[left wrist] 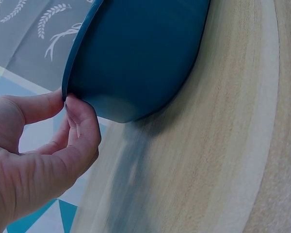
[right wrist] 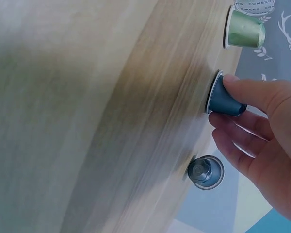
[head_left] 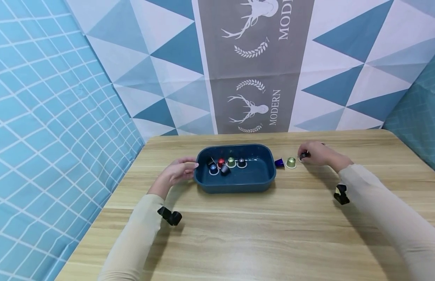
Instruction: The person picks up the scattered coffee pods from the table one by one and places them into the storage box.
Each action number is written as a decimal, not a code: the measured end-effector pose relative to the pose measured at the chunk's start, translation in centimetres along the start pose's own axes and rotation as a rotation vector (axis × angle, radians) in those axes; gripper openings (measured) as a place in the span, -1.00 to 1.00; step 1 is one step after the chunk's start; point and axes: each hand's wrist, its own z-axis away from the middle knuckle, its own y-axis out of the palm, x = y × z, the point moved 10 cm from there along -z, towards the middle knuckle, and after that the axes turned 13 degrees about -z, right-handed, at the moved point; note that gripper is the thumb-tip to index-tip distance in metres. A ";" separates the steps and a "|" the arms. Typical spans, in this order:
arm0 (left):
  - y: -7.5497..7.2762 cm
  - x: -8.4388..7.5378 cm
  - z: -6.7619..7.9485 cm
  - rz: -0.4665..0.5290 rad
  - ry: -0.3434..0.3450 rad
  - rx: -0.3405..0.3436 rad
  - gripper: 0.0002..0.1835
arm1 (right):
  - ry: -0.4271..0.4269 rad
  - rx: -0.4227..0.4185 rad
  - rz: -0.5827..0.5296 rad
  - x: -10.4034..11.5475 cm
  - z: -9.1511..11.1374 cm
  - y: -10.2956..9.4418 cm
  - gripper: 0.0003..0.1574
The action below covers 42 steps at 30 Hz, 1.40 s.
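My left hand (head_left: 178,171) pinches the left end of a dark blue plastic bin (head_left: 235,188), thumb and fingers meeting at the rim in the left wrist view. Inside the bin lie several coffee capsules, among them a red one (head_left: 221,162), a green one (head_left: 231,162) and dark ones. To the right of the bin, my right hand (head_left: 316,153) grips a dark blue-grey coffee capsule (right wrist: 225,99) between thumb and fingers. That capsule stands rim down, close over the table. Below the hand in the right wrist view is another dark capsule (right wrist: 202,171), lying on its side.
Between the bin and my right hand, a light green capsule (head_left: 291,162) stands rim down beside a purple-blue capsule (head_left: 279,163) on its side. Everything rests on a wooden table (head_left: 238,234). A patterned cloth (head_left: 252,86) hangs at its back edge, blue checked cloth (head_left: 45,117) at the left.
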 end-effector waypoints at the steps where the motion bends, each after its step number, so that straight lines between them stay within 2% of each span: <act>1: 0.1 0.1 0.0 -0.003 -0.001 0.002 -0.56 | -0.004 -0.003 0.006 0.0 0.1 0.0 -0.89; 11: -0.2 0.3 -0.5 -0.030 -0.003 0.008 -0.61 | 0.070 -0.024 0.042 -0.1 -0.3 0.2 -0.89; 20: 0.2 0.2 -1.0 -0.042 0.001 0.031 -0.64 | 0.157 0.000 0.045 -0.7 -0.2 0.7 -0.90; 30: -0.1 0.1 -0.8 -0.003 0.003 0.042 -0.65 | 0.225 0.047 0.061 -0.3 -1.3 0.9 -0.76; 36: -0.1 -0.6 -1.1 0.005 0.014 0.038 -0.67 | 0.222 0.009 0.051 -0.4 -1.2 0.1 -0.79; 42: -0.2 -0.3 -0.7 -0.012 -0.007 0.047 -0.59 | 0.197 -0.006 0.028 -0.7 -0.9 0.5 -0.87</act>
